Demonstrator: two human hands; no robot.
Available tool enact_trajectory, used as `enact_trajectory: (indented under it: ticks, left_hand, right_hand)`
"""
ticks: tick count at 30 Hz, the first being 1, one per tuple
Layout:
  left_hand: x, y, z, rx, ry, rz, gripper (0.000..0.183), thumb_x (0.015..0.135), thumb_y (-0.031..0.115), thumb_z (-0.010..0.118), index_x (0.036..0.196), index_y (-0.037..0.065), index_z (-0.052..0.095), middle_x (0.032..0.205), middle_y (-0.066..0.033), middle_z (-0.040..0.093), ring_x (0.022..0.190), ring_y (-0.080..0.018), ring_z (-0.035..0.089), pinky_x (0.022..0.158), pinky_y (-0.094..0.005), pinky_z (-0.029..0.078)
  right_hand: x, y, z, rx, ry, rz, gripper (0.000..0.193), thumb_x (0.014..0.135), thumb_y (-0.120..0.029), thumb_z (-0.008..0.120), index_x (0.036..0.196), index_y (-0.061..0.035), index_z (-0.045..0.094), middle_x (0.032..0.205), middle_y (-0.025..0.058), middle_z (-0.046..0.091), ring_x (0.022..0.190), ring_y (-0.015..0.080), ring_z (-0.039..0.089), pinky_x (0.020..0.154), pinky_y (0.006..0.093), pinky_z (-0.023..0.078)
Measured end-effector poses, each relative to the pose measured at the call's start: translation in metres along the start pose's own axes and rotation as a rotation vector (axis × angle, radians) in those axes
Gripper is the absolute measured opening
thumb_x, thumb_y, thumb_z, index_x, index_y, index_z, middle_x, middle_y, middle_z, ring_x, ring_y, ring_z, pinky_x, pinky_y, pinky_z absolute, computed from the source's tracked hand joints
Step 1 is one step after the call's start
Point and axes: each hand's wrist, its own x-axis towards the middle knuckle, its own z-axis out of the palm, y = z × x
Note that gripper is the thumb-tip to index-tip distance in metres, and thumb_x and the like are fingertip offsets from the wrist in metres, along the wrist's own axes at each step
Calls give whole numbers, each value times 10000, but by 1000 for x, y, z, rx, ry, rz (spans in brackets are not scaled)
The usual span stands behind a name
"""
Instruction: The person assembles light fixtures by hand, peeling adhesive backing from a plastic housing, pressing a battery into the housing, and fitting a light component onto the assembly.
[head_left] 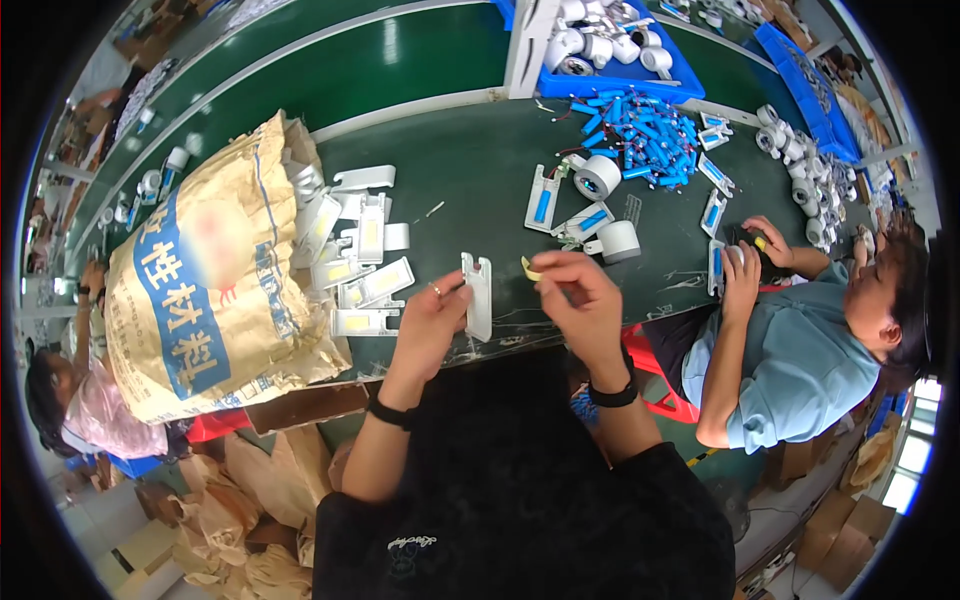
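- Workshop with green-topped bench in front of you; boxes and brown paper on the floor to the sides.
- Your left hand: fingers closed on the white shell, held upright near the bench's front edge.
- Your right hand: thumb and fingertips pinching the yellow strip, just right of the shell, not touching it. Can't tell what the strip is.
- Left of you: big paper sack, tilted, mouth toward bench centre; loose shells spread beside its mouth, several with yellow panels.
- Ahead right: two round white heads among two open cases with blue cells in them.
- Behind those: heap of blue cells, wires showing, just below a blue tray of white heads.
- Far right: co-worker in a blue-green shirt, both hands at the bench, more cases nearby.
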Motion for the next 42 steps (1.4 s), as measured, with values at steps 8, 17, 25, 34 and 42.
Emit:
enact_trajectory:
  ticks: [8,17,25,34,42]
  left_hand:
    - [8,-18,0,428,282,154,353,958,153,639,1260,-29,638,923,-83,769,800,-72,665,740,-241,513]
    - [-7,-15,30,-159,206,182,374,989,94,632,1321,-48,532,1102,-89,694,944,-125,666,814,-271,554]
    - [-17,-17,40,-67,79,279,408,998,68,602,1372,-52,492,1275,-139,648,1134,-174,634,970,-298,503]
    - [-36,-14,28,278,42,468,371,1039,117,525,1373,-41,518,1331,-199,608,1192,-252,614,1047,-372,468]
    - [-53,28,-12,909,319,494,262,1002,144,611,1219,9,666,1131,-94,723,954,-140,674,862,-287,523]
  right_hand:
    - [0,2,-16,541,-31,244,86,934,55,500,963,-27,500,1037,146,628,953,278,703,866,443,603]
    - [-36,9,1,299,91,692,245,878,-65,450,1034,1,627,636,-74,371,475,24,274,410,194,230]
    - [-45,-1,1,387,-66,747,209,1005,-222,631,1025,-20,681,681,-58,551,565,10,445,499,201,362]
    - [-36,-24,-71,-313,338,341,180,993,-187,614,997,-37,715,691,-61,584,621,20,488,542,219,401]
    - [26,80,-282,-1388,631,515,546,938,-502,536,825,-16,757,862,247,705,898,437,691,812,501,552]
